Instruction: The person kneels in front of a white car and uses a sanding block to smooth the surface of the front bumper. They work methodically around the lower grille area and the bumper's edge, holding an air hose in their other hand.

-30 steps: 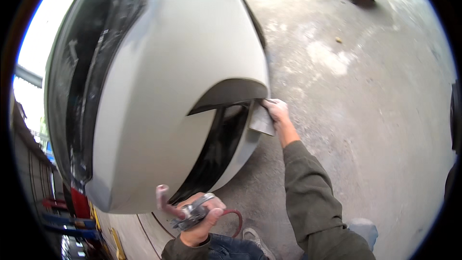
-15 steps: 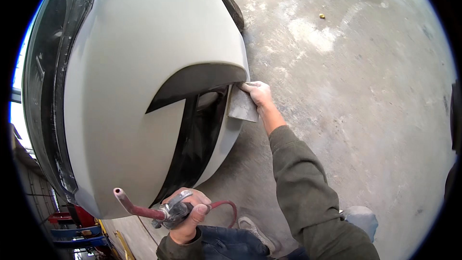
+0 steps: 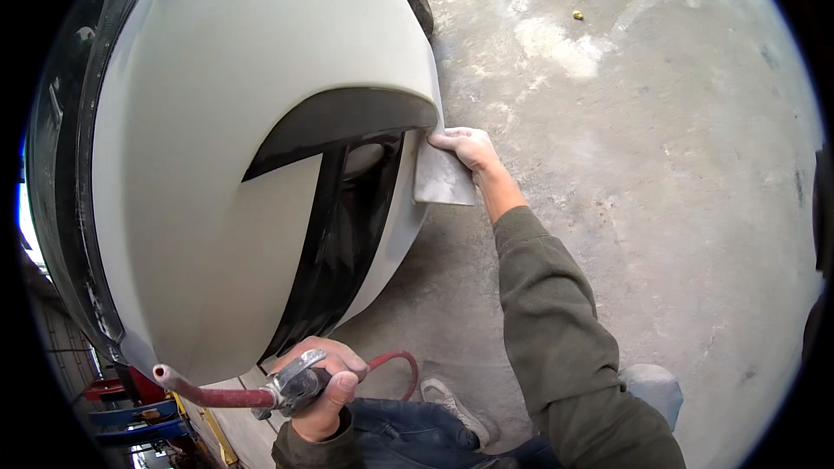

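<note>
My left hand [image 3: 326,379] is wrapped round an air blow gun [image 3: 300,385], which has a metal lever and a red tube for a nozzle. Its red hose [image 3: 401,360] curves away behind the hand. My right hand [image 3: 467,149] pinches a grey, dusty sheet that looks like sandpaper [image 3: 443,175], thumb on top. The sheet lies along the edge of a car's pale, matte body panel [image 3: 200,122]. Beside it are a curved dark recess [image 3: 347,122] and a black light-shaped opening [image 3: 365,191]. My right fingers are partly hidden under the sheet.
Stained concrete floor [image 3: 643,208] runs along the car's right side, with a small yellowish object [image 3: 578,15] on it. My shoe [image 3: 456,408] is below, close to the hose. Blue and red racks [image 3: 135,417] stand at the lower left.
The view has shifted, so the car sits higher and further left. My left hand has swung the blow gun's nozzle lower and leftward. My right hand still holds the sheet at the panel edge.
</note>
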Motion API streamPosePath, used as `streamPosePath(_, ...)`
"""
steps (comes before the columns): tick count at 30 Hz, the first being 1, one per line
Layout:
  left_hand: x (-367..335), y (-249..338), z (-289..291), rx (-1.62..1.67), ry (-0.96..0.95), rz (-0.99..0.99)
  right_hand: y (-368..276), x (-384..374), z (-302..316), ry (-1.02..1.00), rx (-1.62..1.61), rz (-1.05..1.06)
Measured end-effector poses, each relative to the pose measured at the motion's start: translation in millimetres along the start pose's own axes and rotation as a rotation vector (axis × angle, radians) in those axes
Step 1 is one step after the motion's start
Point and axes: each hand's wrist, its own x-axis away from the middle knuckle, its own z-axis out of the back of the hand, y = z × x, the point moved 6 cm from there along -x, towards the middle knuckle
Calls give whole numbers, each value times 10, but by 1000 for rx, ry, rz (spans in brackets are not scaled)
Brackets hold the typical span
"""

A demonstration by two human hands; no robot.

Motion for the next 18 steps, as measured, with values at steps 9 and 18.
streamPosePath(9,40,37,-158,28,-9,-13,-146,173,100,147,16,43)
streamPosePath(18,164,91,-351,60,-41,19,-46,178,331,185,44,57)
